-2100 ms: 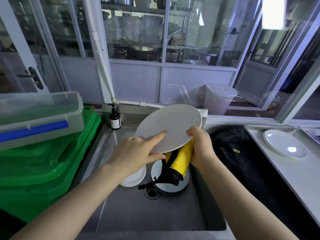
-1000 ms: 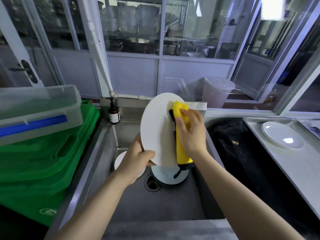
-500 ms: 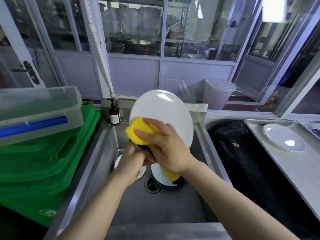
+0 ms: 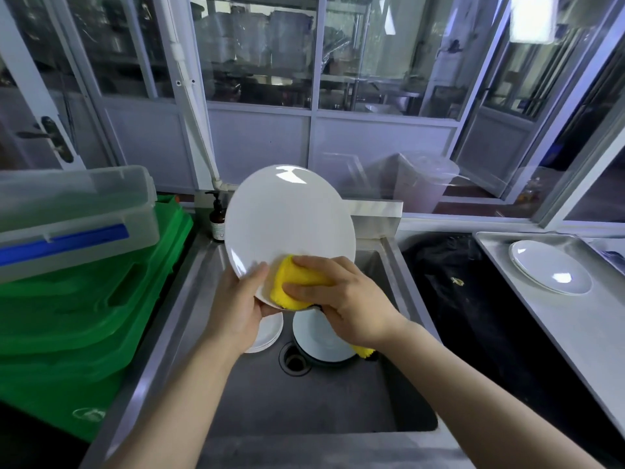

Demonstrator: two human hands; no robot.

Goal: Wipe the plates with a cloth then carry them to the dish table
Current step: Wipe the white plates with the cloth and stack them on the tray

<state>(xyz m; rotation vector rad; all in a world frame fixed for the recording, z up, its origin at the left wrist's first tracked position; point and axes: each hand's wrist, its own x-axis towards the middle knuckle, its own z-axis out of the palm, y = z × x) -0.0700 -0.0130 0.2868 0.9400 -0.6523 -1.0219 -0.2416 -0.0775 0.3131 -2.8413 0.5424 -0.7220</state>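
A large white plate point(image 4: 289, 218) stands nearly upright above the steel sink point(image 4: 304, 411), its face toward me. My left hand point(image 4: 236, 306) grips its lower left rim, thumb on the face. My right hand point(image 4: 345, 299) presses a yellow cloth point(image 4: 291, 282) against the plate's lower edge, fingers curled over the cloth. Two white plates lie in the sink below: one point(image 4: 319, 336) beside the drain, one point(image 4: 269, 333) partly hidden under my left hand. Another white plate point(image 4: 551, 270) lies on the steel dish table point(image 4: 575, 330) at the right.
Green crates point(image 4: 84, 299) with a clear lidded box point(image 4: 67, 214) on top crowd the left of the sink. A brown pump bottle point(image 4: 217, 220) stands at the sink's back corner. A black gap point(image 4: 473, 299) separates sink and dish table. Glass partitions rise behind.
The cloth and my right hand have slid from the plate's left-middle face down to its lower edge. The plate stays upright in my left hand.
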